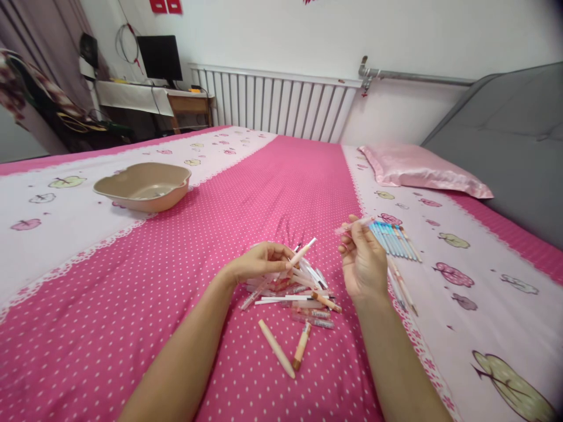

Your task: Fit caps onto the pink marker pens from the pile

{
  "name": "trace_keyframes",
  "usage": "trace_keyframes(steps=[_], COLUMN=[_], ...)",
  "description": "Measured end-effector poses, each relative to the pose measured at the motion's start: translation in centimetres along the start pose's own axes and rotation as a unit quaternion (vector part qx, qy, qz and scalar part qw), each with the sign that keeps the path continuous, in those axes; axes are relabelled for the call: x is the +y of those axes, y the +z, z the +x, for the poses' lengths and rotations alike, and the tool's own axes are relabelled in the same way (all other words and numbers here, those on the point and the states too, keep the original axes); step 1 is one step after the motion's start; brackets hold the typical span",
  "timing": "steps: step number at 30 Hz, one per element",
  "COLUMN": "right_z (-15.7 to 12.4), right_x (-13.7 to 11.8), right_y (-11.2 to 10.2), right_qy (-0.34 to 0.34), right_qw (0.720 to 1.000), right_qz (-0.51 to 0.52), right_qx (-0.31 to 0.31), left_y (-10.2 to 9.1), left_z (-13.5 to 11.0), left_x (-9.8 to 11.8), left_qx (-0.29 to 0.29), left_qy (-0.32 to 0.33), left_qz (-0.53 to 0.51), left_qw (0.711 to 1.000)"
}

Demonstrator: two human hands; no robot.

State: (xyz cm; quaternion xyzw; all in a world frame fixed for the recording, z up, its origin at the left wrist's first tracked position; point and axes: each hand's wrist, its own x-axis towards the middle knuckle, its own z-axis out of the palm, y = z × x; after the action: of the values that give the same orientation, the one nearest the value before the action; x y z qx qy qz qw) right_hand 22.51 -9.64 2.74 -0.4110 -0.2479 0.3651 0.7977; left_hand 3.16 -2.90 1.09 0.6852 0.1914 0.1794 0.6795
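My left hand (268,261) pinches a cream-coloured pen part (303,251) with a white end, held slanting above a heap of loose pen parts (303,290). Between the thumb and fingers of my right hand (363,258) is a translucent pink pen part (347,227), raised to the right of the heap. The heap mixes white sticks, clear pink tubes and caps. Nearer to me lie a cream barrel (276,349) and a short orange-and-brown piece (302,346). Just beyond my right hand, a row of blue pens (391,239) lies side by side, partly hidden by that hand.
Two separate pens (402,287) lie to the right of my right wrist. A beige plastic basin (149,187) stands at the left on the pink dotted bedspread (211,228). A pink pillow (422,170) rests against the grey headboard (505,129). A radiator (277,99) lines the wall.
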Motion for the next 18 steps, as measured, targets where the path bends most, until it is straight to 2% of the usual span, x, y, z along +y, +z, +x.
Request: trace_keyframes(steps=[3,5,7,9,11,12,14,18], right_z=[0.2,0.3,0.3,0.3,0.3,0.2,0.2,0.3], right_x=[0.3,0.8,1.6,2.3,2.8,2.9,3.0,2.9], right_y=[-0.5,-0.9,-1.3,-1.7,-1.9,-1.9,-2.1,-2.3], right_qy=[0.021,0.050,0.053,0.025,-0.006,-0.017,-0.027,-0.023], right_qw=[0.998,0.983,0.939,0.867,0.793,0.767,0.735,0.715], right_qz=[-0.065,-0.173,-0.312,-0.448,-0.553,-0.588,-0.633,-0.661], right_qx=[0.000,-0.045,-0.133,-0.216,-0.255,-0.256,-0.242,-0.226], left_y=[0.2,0.3,0.3,0.2,0.1,0.0,-0.1,-0.3], left_z=[-0.1,-0.1,0.0,0.1,0.2,0.2,0.3,0.4], left_x=[0.3,0.5,0.6,0.6,0.5,0.3,0.1,-0.1], left_qx=[0.033,0.067,0.108,0.141,0.160,0.164,0.171,0.174], left_qy=[0.005,0.011,0.022,0.036,0.047,0.051,0.053,0.051], left_qz=[0.000,-0.001,-0.003,-0.003,-0.006,-0.008,-0.010,-0.007], left_qw=[0.999,0.998,0.994,0.989,0.986,0.985,0.984,0.983])
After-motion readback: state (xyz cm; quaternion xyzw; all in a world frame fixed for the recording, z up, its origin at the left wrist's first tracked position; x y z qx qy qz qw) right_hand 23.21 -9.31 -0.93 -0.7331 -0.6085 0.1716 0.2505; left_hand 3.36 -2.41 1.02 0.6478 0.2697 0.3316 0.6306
